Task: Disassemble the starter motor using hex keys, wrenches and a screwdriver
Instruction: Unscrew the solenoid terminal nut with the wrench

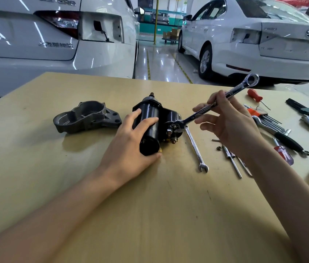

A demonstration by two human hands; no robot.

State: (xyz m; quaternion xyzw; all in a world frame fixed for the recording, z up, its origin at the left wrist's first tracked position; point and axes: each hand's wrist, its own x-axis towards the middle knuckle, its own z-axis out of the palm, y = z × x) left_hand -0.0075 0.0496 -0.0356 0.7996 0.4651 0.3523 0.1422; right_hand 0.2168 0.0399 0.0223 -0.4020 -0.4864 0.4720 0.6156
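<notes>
Head view, tan worktable (150, 215), glossy garage floor (161, 61), two white cars (263, 40)

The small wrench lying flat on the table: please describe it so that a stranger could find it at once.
Start at the black starter motor in the middle of the tan table. Just to its right lies a slim silver wrench, its open jaw pointing toward the viewer. Unlike the bigger wrench in the right hand, nobody holds it, and it lies left of the long bolts.
</notes>
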